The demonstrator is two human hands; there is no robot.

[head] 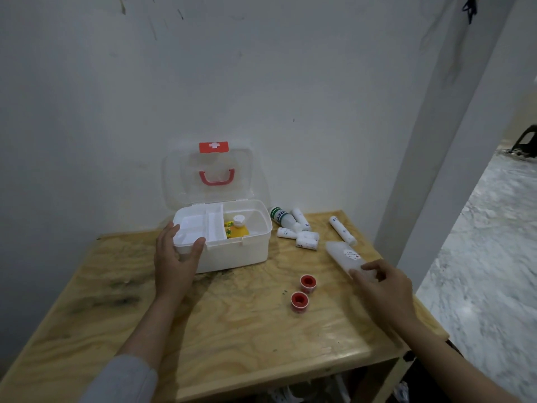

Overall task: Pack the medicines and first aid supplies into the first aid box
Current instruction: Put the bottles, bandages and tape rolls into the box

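The white first aid box (244,254) stands open on the wooden table (226,330), its clear lid with a red handle leaning back against the wall. A white divider tray (197,228) fills its left half; a yellow bottle (236,228) lies in the right half. My left hand (175,257) grips the box's front left corner. My right hand (383,286) touches the near end of a translucent plastic bottle (345,258) lying on the table, fingers curled around it. Two red-capped tape rolls (303,292) sit between my hands.
Several white bandage rolls (305,238), a green-and-white bottle (279,215) and a white tube (343,230) lie behind, to the right of the box. The wall is right behind the box. The table's right edge drops to a speckled floor (479,271).
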